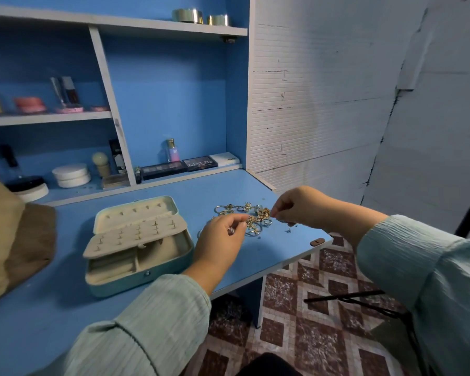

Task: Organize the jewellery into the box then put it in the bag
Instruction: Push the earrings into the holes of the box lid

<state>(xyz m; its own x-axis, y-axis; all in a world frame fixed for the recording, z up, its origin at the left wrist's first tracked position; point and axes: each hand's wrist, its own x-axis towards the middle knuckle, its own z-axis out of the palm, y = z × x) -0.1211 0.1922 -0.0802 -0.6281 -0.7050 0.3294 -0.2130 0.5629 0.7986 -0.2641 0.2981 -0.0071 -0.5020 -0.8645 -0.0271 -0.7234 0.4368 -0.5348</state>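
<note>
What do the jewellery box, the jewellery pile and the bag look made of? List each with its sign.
Jewellery box: pale teal, likely faux leather, smooth matte shell; cream, velvet-like lining.
Jewellery pile: metal, gold and silver tones, shiny glints.
Bag: tan, soft suede-like fabric, matte and slumped; uncertain.

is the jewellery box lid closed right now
No, the jewellery box lies open on the blue desk, its earring panel and lower compartments showing.

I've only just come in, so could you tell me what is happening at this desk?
A person is sorting jewellery. Both hands pinch a gold chain above the jewellery pile on the blue desk: left hand, right hand. The jewellery box lies open to the left, its lower compartments apparently empty. A brown bag waits at the desk's left edge.
</note>
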